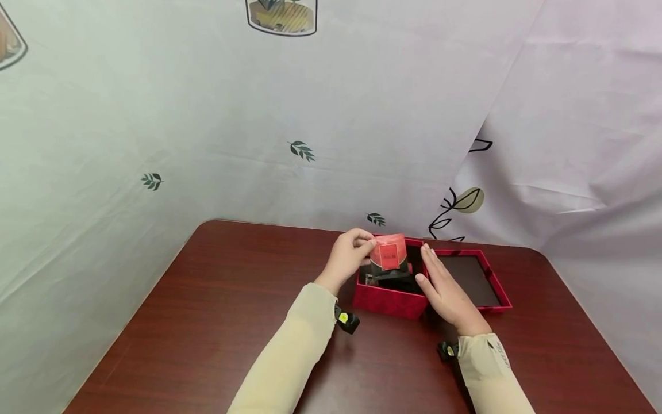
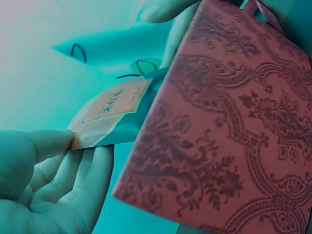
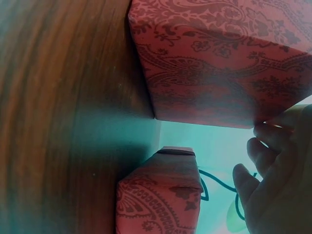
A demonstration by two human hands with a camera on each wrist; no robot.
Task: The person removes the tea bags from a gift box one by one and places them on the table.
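Between thumb and fingers, my left hand pinches the upper left corner of a red and black sachet. The sachet stands up out of a red patterned box, its lower part inside. In the left wrist view, the printed label of the sachet faces up beside the box wall. My right hand lies with straight fingers along the box's right side, fingertips at its rim. Dark contents inside the box are partly hidden by the sachet.
A red-rimmed lid with a dark inside lies right of the box, under my right hand's side. Both stand near the far edge of the brown wooden table. A pale patterned curtain hangs behind.
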